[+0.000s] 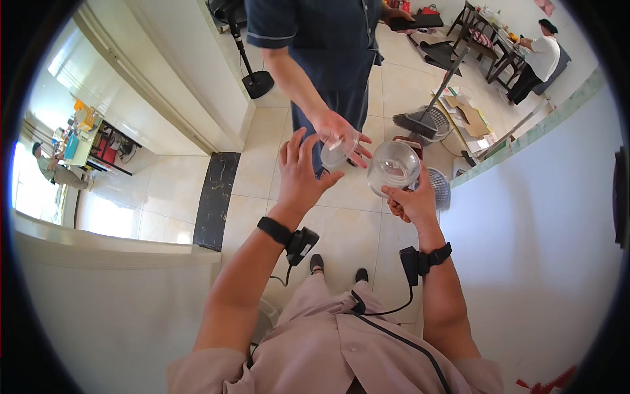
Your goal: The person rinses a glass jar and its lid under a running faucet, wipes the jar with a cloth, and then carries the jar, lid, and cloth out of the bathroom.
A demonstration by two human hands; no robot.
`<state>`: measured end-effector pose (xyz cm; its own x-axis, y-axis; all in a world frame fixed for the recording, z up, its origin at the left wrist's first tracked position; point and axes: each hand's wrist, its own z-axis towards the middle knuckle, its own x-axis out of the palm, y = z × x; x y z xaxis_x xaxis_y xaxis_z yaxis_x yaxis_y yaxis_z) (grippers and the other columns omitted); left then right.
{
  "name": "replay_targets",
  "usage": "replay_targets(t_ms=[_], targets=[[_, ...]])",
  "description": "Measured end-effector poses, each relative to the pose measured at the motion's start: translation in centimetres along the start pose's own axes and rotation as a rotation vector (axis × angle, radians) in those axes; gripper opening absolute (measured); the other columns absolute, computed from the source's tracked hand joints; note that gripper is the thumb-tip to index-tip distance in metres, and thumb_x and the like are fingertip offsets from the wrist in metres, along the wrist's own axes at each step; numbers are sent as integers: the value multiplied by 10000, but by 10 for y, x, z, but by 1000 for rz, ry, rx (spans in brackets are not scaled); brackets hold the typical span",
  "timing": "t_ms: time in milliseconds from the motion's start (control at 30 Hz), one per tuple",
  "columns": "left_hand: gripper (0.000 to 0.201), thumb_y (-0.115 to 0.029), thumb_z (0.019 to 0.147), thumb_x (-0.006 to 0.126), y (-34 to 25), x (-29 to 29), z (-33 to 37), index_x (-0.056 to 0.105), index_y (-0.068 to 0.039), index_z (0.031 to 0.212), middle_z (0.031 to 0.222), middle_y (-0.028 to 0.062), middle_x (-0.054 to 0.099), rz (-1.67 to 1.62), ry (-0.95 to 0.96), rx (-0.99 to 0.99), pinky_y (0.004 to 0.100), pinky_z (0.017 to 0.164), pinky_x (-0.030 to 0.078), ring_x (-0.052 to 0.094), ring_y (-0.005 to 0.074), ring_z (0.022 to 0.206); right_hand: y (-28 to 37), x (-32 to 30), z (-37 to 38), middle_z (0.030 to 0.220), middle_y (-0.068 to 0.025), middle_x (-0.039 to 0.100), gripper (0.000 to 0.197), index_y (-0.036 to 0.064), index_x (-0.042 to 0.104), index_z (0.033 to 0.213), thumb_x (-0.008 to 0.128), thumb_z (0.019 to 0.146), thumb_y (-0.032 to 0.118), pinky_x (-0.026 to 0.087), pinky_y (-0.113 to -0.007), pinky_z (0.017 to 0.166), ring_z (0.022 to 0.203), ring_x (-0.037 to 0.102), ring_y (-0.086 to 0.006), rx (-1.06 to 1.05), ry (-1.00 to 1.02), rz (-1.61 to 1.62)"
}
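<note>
My left hand [298,172] is raised, its fingers spread and curved beside a clear round plastic lid [339,150]. The lid lies in front of another person's outstretched palm [335,123]; whether my fingertips touch its rim I cannot tell. On the right, my right hand [415,200] grips a clear, round plastic container [392,169] by its lower right side, thumb on the near face. The container is tilted, and I see no contents in it. Each of my wrists wears a black strap with a small cabled device.
Facing me stands the person in dark blue clothes [331,65], holding a dark flat object [417,22]. A broom [417,122] and grey baskets [435,187] are at the right, beside a white wall [538,243]. A fan base [257,84] stands far left. Two people sit or stand at distant tables.
</note>
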<state>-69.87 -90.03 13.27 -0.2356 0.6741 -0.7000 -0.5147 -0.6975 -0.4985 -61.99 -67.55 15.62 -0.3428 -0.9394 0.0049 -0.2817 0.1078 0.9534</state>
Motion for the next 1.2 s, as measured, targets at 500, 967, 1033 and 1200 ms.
replay_targets(t_ms=[500,967,1033,1200], targets=[[595,-161,731,741,-37,-28,-117,490,-80,1263,1259,133,505,38,83,-299,427,1027,329,419,334,1183,-6,-30,67,531,-45,530,898,28,177,1398,764,728,133,320,-230,329,362,460,-94,-74,194,-171],[639,-25,832,640,-108,-55,-244,357,-104,1400,1282,92,481,-624,44,-563,328,909,458,508,189,1084,-108,-11,-63,1209,-77,517,704,110,377,1370,549,696,-1,499,-288,815,1026,563,-198,615,789,372],[629,-57,802,673,-123,-66,-244,404,-99,1369,1267,110,489,-583,22,-477,337,909,462,520,228,1087,-107,13,-102,1235,-94,497,790,116,314,1407,518,657,-27,507,-301,825,1040,559,-204,600,965,321],[501,-94,786,681,-127,-109,-321,525,-92,1262,1165,115,538,-668,190,-485,332,878,469,543,265,1059,-99,46,-202,1405,-152,350,1017,135,98,1495,444,566,-91,487,-323,902,1195,497,-270,578,1218,130]])
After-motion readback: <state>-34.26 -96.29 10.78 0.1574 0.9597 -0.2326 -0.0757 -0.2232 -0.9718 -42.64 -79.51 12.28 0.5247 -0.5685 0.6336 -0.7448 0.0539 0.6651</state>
